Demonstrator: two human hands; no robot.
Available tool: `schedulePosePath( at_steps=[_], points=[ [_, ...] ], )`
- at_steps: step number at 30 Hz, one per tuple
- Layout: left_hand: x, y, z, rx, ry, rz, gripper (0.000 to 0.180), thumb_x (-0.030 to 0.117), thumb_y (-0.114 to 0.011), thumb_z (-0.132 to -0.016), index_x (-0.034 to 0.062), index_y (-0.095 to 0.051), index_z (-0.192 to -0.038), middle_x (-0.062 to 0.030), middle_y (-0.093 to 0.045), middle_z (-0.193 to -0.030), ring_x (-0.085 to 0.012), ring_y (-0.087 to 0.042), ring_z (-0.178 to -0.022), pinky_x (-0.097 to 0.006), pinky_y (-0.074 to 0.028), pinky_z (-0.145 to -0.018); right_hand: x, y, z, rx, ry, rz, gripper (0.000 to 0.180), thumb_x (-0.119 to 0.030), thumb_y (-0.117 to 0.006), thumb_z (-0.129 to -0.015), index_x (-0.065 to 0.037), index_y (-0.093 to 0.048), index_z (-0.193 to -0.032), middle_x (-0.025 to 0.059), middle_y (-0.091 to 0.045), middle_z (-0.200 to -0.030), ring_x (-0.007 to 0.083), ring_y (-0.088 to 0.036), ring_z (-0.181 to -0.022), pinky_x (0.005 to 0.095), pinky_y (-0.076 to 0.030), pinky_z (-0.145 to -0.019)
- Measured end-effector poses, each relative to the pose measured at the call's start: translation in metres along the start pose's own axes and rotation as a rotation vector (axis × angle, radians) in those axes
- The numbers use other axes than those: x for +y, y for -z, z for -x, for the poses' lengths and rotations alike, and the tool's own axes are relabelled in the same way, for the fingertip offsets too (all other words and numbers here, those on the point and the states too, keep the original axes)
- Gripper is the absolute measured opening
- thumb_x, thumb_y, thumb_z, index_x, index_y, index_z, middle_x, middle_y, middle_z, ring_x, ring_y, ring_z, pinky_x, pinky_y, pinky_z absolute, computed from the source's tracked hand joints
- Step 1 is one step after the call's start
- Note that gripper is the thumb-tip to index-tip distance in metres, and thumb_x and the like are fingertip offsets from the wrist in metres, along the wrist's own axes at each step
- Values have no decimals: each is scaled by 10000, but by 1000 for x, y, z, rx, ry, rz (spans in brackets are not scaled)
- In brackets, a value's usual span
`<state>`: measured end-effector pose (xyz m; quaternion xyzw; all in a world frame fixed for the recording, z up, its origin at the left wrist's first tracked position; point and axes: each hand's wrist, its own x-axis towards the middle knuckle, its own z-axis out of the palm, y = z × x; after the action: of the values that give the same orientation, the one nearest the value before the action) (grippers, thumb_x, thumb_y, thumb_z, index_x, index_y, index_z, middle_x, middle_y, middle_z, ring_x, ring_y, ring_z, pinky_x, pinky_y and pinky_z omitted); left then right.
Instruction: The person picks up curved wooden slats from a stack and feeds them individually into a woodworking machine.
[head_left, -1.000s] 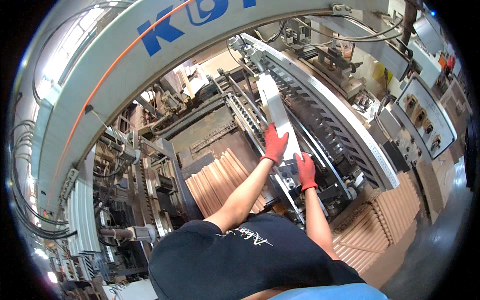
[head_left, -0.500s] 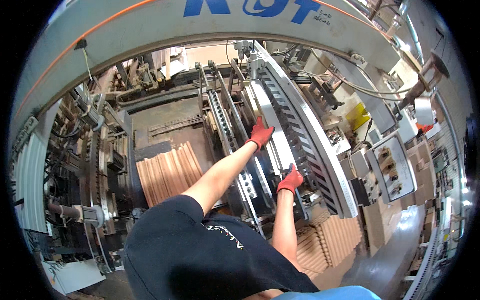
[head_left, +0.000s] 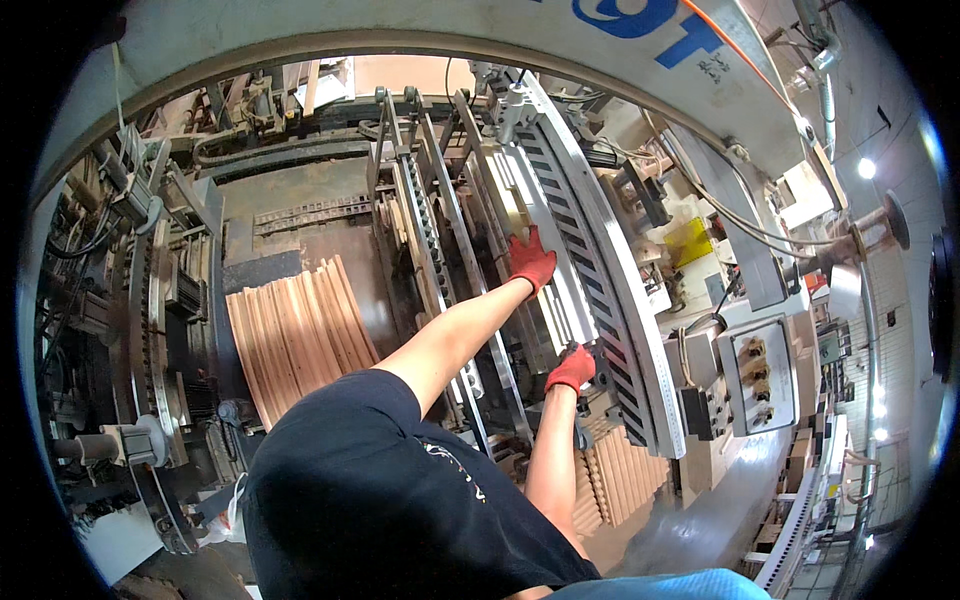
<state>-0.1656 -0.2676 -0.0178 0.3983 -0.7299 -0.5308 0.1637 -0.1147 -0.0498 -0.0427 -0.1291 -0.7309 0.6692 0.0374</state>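
Note:
My left hand (head_left: 532, 262), in a red glove, lies with fingers spread on several long, pale strips (head_left: 566, 312) in the machine bed. Their material cannot be told. At the near end of these strips my right hand (head_left: 571, 369), gloved alike, has its fingers curled in. Whatever it grips there is hidden by the glove. A long metal beam with dark slanted slots (head_left: 578, 240) runs just right of both hands. To the left, a narrow metal rail (head_left: 462, 215) passes beside the strips and beneath my left forearm.
A stack of wooden strips (head_left: 300, 340) lies left of my arm. More ribbed wooden pieces (head_left: 628, 470) are stacked low, right of my right forearm. A control box with knobs (head_left: 760, 375) stands at the right. Overhead, a large grey beam (head_left: 400, 25) crosses the view.
My view has shifted, moving most of the scene leftward. My left hand's fingers have spread wider on the strips. My right hand remains at their near end, its fingers more curled.

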Motion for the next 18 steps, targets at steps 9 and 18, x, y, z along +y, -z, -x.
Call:
schedulePosePath(
  at_steps=[9, 18],
  points=[
    [-11, 5, 5, 138, -73, 44, 801, 515, -601, -885, 243, -249, -1551, -279, -175, -1580, -472, -192, -1445, -551, -191, -1159, -8, -24, 11, 6, 210, 361, 336, -181, -597, -933, 115, -611, -1092, 183, -689, -1018, 266, -646, -908, 362, -488, -801],
    [-46, -28, -41, 371, -255, 201, 1021, 490, -703, -843, -57, -172, -1523, -258, -201, -1583, -380, -183, -1473, -431, -157, -1207, -23, 12, 18, -284, 253, 227, 185, -145, -608, -912, 0, -612, -1027, 52, -648, -862, 143, -580, -768, 324, -476, -707]
  ],
)
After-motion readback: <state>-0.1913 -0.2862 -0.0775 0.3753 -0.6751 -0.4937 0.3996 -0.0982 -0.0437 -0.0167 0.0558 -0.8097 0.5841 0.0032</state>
